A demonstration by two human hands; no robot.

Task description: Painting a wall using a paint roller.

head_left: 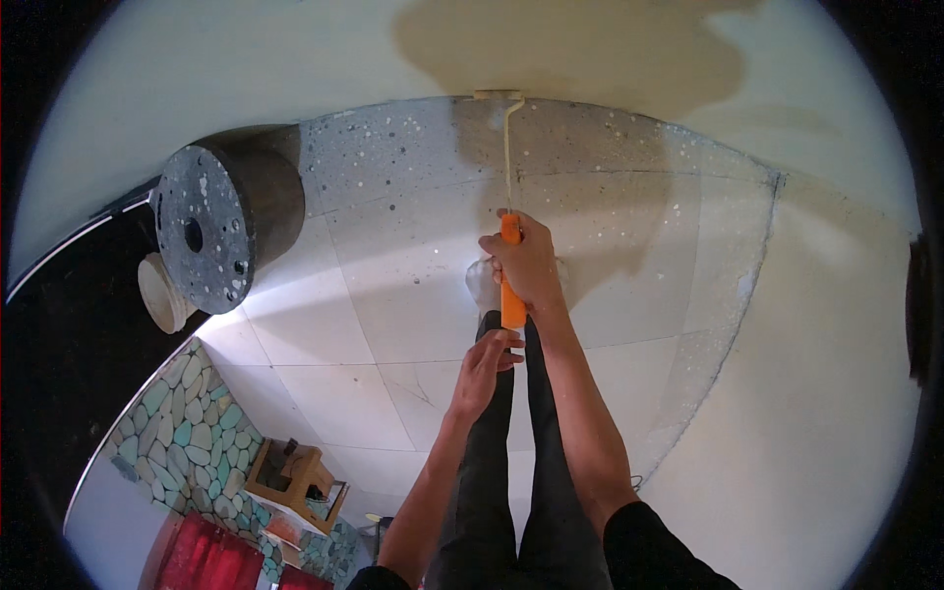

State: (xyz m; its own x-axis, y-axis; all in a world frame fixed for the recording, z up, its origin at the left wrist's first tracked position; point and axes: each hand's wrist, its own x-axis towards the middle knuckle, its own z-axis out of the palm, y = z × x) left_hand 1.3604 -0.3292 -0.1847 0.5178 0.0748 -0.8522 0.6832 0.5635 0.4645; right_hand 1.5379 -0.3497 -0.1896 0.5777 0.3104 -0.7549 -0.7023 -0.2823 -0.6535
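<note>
A paint roller with an orange handle [512,313] and a thin bent metal rod stretches away from me. Its small roller head [499,95] lies along the line where the wall [295,59] meets the floor. My right hand [529,264] is wrapped round the upper part of the handle. Just below the handle's lower end is my left hand [481,370], its fingers loosely bent and apart, with nothing visible in them. Whether its fingertips touch the handle I cannot tell. Below my hands show my legs in dark trousers.
Paint specks dot the tiled floor [413,236]. A speckled grey drum-shaped object [211,231] stands at the left by the wall, beside a white tub [162,293]. At the lower left are a wooden box-like piece [295,484], red fabric [206,553] and pebble-patterned flooring [187,433].
</note>
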